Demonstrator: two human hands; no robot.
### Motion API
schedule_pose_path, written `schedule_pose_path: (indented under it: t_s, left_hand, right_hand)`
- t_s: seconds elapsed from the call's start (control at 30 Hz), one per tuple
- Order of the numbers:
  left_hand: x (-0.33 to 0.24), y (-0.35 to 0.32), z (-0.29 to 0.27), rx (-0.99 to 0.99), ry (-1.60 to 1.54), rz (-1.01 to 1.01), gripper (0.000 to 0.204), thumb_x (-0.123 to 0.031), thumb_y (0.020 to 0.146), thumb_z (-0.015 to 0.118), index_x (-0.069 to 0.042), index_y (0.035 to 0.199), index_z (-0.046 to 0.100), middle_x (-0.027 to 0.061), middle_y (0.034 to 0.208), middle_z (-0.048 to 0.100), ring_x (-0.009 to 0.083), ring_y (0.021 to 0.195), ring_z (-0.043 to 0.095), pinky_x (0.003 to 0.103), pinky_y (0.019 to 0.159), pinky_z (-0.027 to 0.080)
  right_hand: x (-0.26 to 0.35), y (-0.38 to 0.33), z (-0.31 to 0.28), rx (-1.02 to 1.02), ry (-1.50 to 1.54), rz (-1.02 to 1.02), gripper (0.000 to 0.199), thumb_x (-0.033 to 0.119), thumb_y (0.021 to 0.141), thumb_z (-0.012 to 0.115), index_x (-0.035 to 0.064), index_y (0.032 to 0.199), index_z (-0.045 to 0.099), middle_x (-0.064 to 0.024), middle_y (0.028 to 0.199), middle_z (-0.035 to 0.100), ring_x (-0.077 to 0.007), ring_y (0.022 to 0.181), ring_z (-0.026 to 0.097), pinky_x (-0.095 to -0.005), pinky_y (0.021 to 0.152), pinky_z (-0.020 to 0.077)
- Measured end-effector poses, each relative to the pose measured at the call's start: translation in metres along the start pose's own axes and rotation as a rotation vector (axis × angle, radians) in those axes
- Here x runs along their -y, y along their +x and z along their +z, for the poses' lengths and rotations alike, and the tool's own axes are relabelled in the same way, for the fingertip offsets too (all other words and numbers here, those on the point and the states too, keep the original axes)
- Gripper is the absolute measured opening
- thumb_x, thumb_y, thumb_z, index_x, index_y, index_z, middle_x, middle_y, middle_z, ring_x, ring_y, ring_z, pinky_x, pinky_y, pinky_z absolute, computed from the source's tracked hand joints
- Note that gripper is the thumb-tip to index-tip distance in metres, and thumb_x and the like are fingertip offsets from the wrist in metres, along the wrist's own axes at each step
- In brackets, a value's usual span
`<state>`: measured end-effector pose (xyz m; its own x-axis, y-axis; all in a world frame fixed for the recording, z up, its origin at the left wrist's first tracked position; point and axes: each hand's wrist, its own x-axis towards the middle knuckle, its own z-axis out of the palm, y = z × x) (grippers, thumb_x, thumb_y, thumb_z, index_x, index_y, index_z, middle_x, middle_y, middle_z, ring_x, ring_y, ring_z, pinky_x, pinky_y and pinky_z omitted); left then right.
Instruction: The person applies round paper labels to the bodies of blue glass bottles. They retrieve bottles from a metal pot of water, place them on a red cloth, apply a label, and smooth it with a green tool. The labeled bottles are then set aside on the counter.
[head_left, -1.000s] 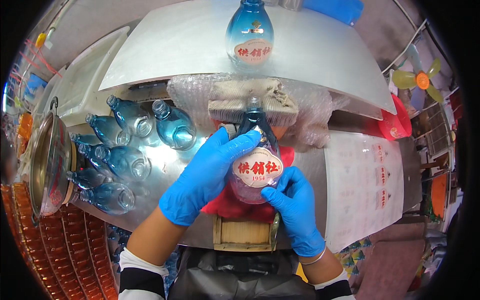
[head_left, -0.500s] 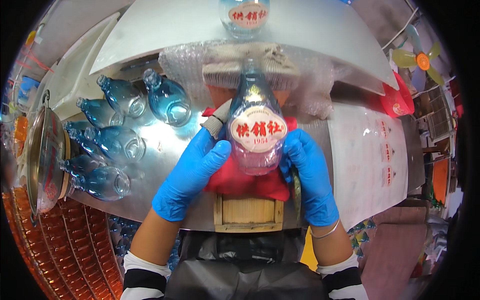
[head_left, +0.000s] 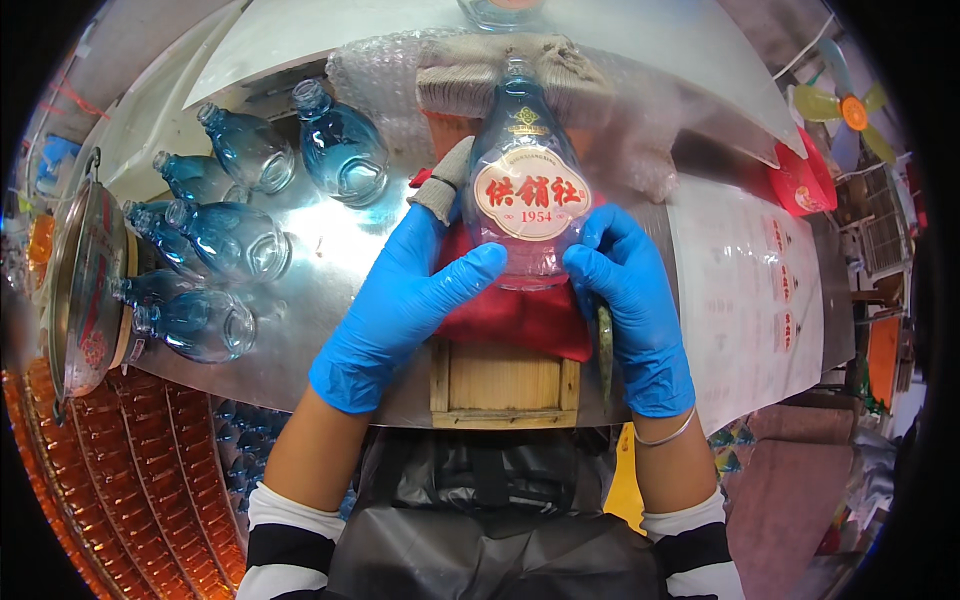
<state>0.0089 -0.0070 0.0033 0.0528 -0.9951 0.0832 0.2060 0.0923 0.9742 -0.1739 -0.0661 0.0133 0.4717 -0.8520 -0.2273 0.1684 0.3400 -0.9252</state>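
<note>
A clear blue glass bottle point(head_left: 520, 130) with a large cream-and-red label lies on a red cloth point(head_left: 510, 318), its neck pointing away against a stack of grey cloth point(head_left: 450, 85). My left hand point(head_left: 405, 270), in a blue glove with a grey fabric sleeve on one finger, grips the bottle's left side. Its thumb rests near the base, and its other fingers are partly hidden. At the lower right of the bottle, my gloved right hand point(head_left: 630, 285) is closed with thumb and forefinger bent together. A thin greenish strip-like tool point(head_left: 605, 345) sticks out below that hand.
Several blue bottles point(head_left: 232, 245) lie at the left beside a metal-rimmed round dish point(head_left: 90, 290). A wooden block point(head_left: 505, 385) sits under the cloth. Bubble wrap point(head_left: 375, 85) lies behind; at right are a printed sheet point(head_left: 740, 320), a red container point(head_left: 805, 180) and a fan point(head_left: 852, 112).
The bottle has shifted slightly away from me. My left thumb has come onto its lower left side, and my right hand stays at its right edge. The whole view has tilted a little.
</note>
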Motion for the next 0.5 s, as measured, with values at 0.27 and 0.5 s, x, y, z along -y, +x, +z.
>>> schedule_pose_path:
  t_s: [0.27,0.5]
  left_hand:
    - [0.0004,0.0003,-0.0018,0.031,-0.058,-0.003,0.076,-0.016,0.081,0.062,-0.001,0.141,0.018,0.0128,0.142,0.029,0.0216,0.131,0.026,0.033,0.109,0.019]
    - [0.0026,0.0002,-0.0018,0.023,-0.083,-0.003,0.076,-0.014,0.081,0.062,0.0,0.141,0.017,0.0133,0.143,0.027,0.0216,0.132,0.025,0.034,0.109,0.019]
  right_hand:
    - [0.0016,-0.0006,-0.0063,0.051,0.056,0.057,0.015,0.007,0.075,0.071,0.0082,0.078,0.056,0.003,0.068,0.053,-0.0043,0.059,0.047,-0.018,0.055,0.0393]
    - [-0.0041,0.0018,-0.0034,0.033,0.025,-0.025,0.013,0.011,0.079,0.069,0.0079,0.077,0.057,0.0032,0.067,0.052,-0.0038,0.056,0.045,-0.0186,0.052,0.0366]
